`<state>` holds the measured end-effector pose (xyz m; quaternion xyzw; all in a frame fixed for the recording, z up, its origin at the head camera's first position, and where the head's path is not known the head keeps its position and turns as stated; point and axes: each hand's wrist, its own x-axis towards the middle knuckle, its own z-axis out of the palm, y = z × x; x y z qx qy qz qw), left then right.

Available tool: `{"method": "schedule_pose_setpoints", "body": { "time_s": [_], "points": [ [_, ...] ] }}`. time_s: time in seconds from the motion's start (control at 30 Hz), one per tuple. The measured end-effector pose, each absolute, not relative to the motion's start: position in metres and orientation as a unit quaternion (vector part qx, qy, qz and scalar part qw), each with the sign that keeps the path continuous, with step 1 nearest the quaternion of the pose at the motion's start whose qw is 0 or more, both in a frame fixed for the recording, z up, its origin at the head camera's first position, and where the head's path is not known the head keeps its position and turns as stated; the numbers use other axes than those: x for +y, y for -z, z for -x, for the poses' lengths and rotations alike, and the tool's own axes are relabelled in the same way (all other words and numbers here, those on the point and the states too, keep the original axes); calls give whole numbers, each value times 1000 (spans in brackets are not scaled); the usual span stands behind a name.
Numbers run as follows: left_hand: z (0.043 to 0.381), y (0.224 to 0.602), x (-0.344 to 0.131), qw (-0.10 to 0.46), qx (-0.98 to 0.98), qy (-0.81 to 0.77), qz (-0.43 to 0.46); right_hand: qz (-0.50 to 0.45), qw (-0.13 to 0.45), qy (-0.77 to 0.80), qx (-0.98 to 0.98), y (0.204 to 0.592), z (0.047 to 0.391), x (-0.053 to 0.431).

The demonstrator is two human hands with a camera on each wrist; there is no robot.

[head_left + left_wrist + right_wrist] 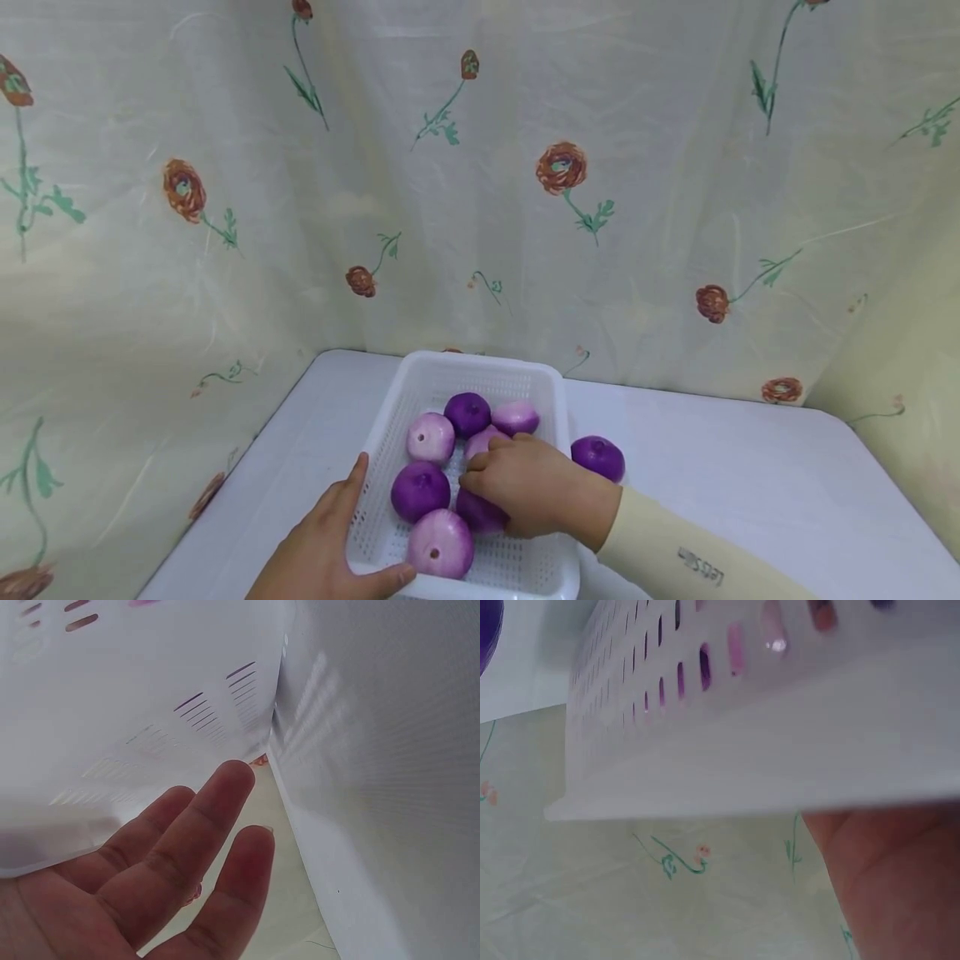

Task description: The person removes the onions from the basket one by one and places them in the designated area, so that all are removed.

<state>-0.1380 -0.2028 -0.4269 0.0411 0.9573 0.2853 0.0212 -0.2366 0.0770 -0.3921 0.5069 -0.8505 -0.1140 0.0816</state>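
A white plastic basket (380,421) holds several onions, some dark purple and some pale pink-violet. My right hand (528,483) reaches in over its right side and grips a dark purple onion (480,514); the fingertips are partly hidden. A pale onion (483,442) lies just beyond those fingers, partly covered. My left hand (318,533) is at the basket's front left corner, thumb at the rim. In the left wrist view, its fingers (199,832) extend beside the outer wall. The right wrist view shows part of the right hand (900,877) behind the basket rim (705,814).
Another dark purple onion (598,457) sits on the white table (712,467), outside the basket to its right. A flower-patterned curtain (465,183) hangs behind the table and along both sides.
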Motion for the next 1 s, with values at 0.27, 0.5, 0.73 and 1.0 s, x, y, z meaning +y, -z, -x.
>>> {"method": "schedule_pose_setpoints", "body": {
  "time_s": [0.27, 0.5, 0.73, 1.0],
  "points": [
    [140, 425, -202, 20, 959, -280, -44, -516, 68, 102, -848, 383, 236, 81],
    [141, 424, -201, 24, 962, -269, -42, -527, 62, 83, -843, 374, 237, 86],
    [140, 424, -201, 22, 961, -272, -46, -526, 39, 56, -848, 370, 235, 93],
    [138, 423, -202, 33, 957, -285, -37, -522, 24, -7, -852, 363, 231, 99]
  ]
}}
